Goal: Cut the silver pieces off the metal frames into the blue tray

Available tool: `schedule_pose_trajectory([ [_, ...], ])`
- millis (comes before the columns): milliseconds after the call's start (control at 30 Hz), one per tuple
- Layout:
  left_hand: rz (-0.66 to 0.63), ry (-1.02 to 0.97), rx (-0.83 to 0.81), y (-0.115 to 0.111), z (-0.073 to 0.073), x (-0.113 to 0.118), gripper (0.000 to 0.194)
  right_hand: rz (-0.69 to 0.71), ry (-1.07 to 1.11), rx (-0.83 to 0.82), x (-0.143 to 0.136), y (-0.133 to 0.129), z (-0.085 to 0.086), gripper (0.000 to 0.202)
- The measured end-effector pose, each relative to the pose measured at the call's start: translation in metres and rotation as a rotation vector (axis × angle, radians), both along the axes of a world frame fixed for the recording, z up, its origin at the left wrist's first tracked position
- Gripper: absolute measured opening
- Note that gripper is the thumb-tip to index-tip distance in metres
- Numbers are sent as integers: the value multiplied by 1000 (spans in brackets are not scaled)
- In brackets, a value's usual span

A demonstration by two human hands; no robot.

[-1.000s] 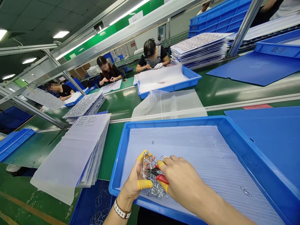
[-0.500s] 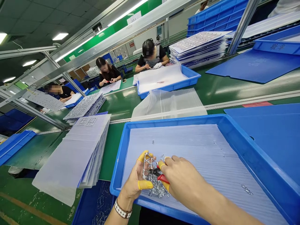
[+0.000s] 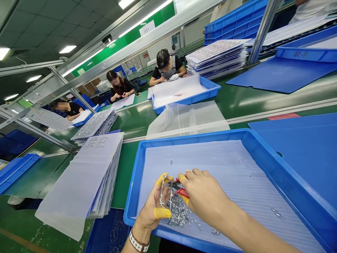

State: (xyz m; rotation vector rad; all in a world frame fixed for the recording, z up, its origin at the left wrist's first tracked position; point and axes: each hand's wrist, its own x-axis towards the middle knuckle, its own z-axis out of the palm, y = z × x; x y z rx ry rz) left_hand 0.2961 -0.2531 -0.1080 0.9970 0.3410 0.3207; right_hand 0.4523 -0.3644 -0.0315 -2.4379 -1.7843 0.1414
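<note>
My left hand (image 3: 152, 203), with yellow finger covers and a patterned band at the wrist, holds a shiny metal frame (image 3: 161, 196) between thumb and fingers. My right hand (image 3: 201, 186) is closed around red-handled cutters (image 3: 182, 192), whose dark jaws reach the upper part of the frame. Below the hands lies a pile of small silvery parts (image 3: 180, 216) on the white lining of a blue tray (image 3: 195, 136). A few loose parts (image 3: 277, 212) rest toward the tray's right side, and one tiny piece (image 3: 171, 162) lies near its back left.
White sheets (image 3: 84, 175) with metal frames on top are stacked left of the tray. Translucent sheets (image 3: 189, 117) lie behind it, a blue board (image 3: 302, 151) to its right. Several people sit across the green bench, one (image 3: 168, 66) beside another blue tray (image 3: 210, 92).
The cutters in my right hand have moved up along the frame. More small parts now show below my right hand, some near the tray's front edge. The view has shifted slightly.
</note>
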Motion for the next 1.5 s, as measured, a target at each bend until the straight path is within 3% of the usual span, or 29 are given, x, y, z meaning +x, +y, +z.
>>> schedule_pose_trajectory([
  [400, -17, 1, 60, 0, -1, 3, 97, 25, 44, -40, 3, 0, -3, 16],
  [600, 39, -25, -58, 3, 3, -1, 91, 10, 99, -37, 7, -4, -6, 12],
  [833, 53, -68, -198, 8, 12, -4, 80, -60, 227, 67, 13, -25, -31, 16],
  [933, 86, -24, -201, 17, 25, -38, 83, -96, 368, 146, 19, -45, -50, 22],
  [1000, 171, 39, -149, 26, 32, -84, 94, -161, 474, 167, 25, -62, -64, 27],
  [1067, 306, 113, -122, 35, 33, -143, 101, -266, 543, 148, 34, -81, -76, 35],
  [1167, 600, 184, -233, 36, 13, -237, 105, -399, 582, 73, 44, -103, -94, 43],
  [1267, 789, 414, -414, 29, -34, -306, 84, -466, 588, 15, 47, -112, -109, 46],
  [1400, 1074, 750, -496, 33, -106, -346, 45, -482, 549, -41, 44, -104, -114, 46],
  [1500, 1190, 847, -411, 52, -137, -351, 42, -481, 467, -2, 42, -92, -107, 44],
])
